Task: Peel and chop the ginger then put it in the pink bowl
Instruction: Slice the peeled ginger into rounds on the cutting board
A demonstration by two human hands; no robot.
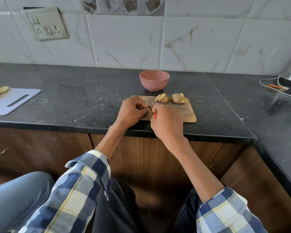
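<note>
The left hand [132,111] is curling its fingers over something on the wooden board [183,113]; what it is holding is hidden. The right hand [166,121] is gripping a red-handled knife [155,115], blade barely showing between the hands. Two sliced ginger pieces [162,98] [179,98] are lying at the board's far edge. One pink bowl [154,80] is standing just behind. One white board [10,101] with slices is sitting well left, cut off.

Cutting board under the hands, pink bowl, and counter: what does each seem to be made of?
The cutting board looks like wood: tan, matte, with grain and scuffs. The pink bowl looks like matte speckled plastic or a fibre composite; ceramic cannot be ruled out. The counter looks like polished black granite: fine pale flecks and a soft sheen.
</note>
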